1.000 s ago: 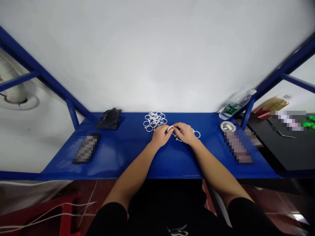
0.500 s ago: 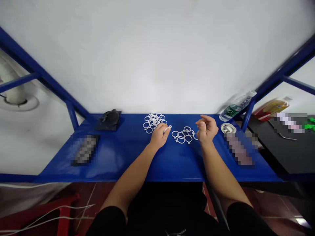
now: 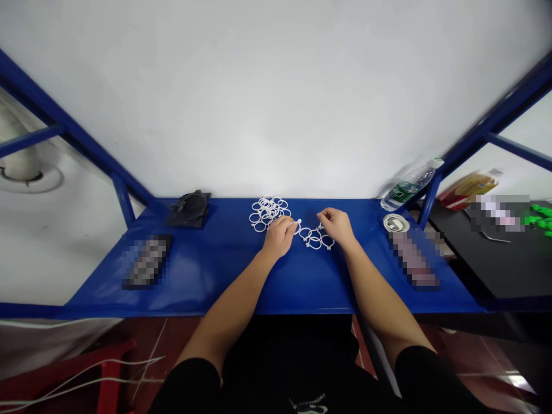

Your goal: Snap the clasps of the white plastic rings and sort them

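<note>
Head view shows a white ring point(image 3: 299, 222) gripped in my left hand point(image 3: 278, 238), over the middle of the blue table point(image 3: 198, 259), nearer the far edge than the near one. Its small knob points up toward the far edge, slightly to the right; being round, its long axis I cannot tell.

My left forearm slants in from the near edge, back of the hand up, thumb and fingers pinching the ring. My right hand point(image 3: 338, 225) comes in from the other side, wrist bent inward, its fingertips bunched together over the loose rings point(image 3: 314, 237); whether they grasp one I cannot tell.

I count at least four of those loose rings between my hands, overlapping. A pile of white rings point(image 3: 271, 213) lies by the far edge, beyond my left hand: more than ten, too tangled to count exactly.

One black bag point(image 3: 188, 210) sits by the far left corner, one bottle point(image 3: 409, 187) at the far right corner, and one white roll point(image 3: 395, 223) near the right edge.
</note>
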A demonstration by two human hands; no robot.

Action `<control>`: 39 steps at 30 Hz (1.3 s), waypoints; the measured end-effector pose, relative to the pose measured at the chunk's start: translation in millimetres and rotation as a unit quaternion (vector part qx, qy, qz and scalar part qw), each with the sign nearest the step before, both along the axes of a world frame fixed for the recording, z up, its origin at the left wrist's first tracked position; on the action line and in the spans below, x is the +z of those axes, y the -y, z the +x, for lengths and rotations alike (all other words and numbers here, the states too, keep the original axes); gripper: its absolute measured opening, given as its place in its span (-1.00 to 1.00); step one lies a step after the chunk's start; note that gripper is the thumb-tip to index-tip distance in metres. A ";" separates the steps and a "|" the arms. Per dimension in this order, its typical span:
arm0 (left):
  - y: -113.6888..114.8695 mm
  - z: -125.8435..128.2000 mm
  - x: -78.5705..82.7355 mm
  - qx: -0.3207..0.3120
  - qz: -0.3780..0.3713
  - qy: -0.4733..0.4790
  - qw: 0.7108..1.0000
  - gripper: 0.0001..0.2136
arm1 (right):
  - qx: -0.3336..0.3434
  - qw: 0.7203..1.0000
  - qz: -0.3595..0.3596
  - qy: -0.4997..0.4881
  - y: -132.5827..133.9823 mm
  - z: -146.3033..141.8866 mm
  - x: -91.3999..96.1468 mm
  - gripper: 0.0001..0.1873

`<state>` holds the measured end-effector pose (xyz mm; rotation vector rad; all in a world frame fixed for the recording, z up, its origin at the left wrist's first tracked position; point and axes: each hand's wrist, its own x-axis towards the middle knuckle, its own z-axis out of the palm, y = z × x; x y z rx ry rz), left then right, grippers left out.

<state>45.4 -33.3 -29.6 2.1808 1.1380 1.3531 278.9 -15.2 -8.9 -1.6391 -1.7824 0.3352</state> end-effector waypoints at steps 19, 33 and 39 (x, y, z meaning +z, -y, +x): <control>1.8 0.3 -1.2 -0.016 -0.011 -0.051 0.998 -0.67 | 0.239 0.965 0.090 -0.060 27.3 -36.5 1.3 -0.69; 6.2 2.5 -2.1 -0.072 -0.032 -0.109 0.991 -0.60 | 0.249 0.964 0.047 -0.074 28.9 -40.0 4.9 -0.83; 7.7 4.1 -1.0 -0.086 -0.020 -0.102 0.991 -0.65 | 0.242 0.967 0.034 -0.074 29.7 -40.1 6.0 -0.79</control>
